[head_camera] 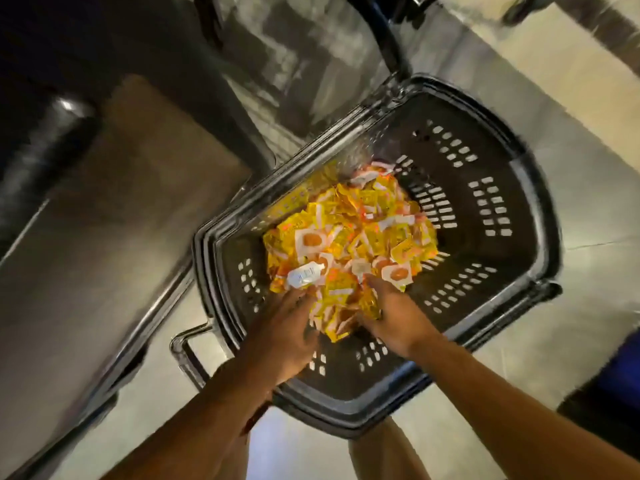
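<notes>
A black plastic shopping basket point(540, 216) with slotted walls stands on the floor below me. Inside lies a heap of small yellow, orange and white sachets point(363, 230). My left hand point(284, 327) reaches into the near left edge of the heap, its fingertips buried among the sachets beside a white sachet point(306, 274). My right hand point(391, 313) digs into the near right edge of the heap, fingers curled down into the packets. Whether either hand grips any sachets is hidden by the pile.
A metal handle point(188, 348) sticks out from the basket's left side. A brown cardboard-like slab point(121, 202) and a dark frame lie to the left. Pale floor tiles point(571, 306) surround the basket. A dark blue object point(620, 368) sits at the right edge.
</notes>
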`<state>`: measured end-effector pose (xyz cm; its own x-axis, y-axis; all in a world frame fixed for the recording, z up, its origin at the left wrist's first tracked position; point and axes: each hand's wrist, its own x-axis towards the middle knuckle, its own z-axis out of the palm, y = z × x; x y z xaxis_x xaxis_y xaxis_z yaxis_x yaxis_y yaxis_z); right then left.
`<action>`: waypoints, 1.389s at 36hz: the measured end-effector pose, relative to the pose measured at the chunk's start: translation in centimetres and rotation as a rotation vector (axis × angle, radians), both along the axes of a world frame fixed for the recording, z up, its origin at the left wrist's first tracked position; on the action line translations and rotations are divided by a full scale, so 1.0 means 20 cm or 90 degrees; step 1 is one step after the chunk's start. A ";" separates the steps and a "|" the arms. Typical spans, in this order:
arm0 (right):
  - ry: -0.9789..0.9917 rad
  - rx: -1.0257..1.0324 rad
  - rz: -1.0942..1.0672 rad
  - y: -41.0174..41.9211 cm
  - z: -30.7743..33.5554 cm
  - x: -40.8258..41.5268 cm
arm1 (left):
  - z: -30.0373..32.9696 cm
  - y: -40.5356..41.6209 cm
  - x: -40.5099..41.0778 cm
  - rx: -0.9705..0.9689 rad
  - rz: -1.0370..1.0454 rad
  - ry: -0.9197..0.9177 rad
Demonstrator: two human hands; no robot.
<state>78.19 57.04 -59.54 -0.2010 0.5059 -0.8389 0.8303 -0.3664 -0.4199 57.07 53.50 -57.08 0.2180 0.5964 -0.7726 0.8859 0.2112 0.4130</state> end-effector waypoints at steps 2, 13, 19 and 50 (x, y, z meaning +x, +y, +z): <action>0.007 0.014 -0.014 0.05 -0.12 -0.05 | -0.08 0.05 0.00 -0.017 0.025 0.020; -0.037 -0.001 -0.205 0.13 -0.58 -0.58 | -0.25 0.04 -0.07 0.019 0.036 0.068; -0.102 0.092 -0.263 0.09 -0.63 -0.62 | -0.23 0.03 -0.08 0.054 0.073 0.028; 0.090 0.176 -0.024 -0.23 0.45 -0.12 | 0.19 0.07 0.23 -0.366 0.860 -0.468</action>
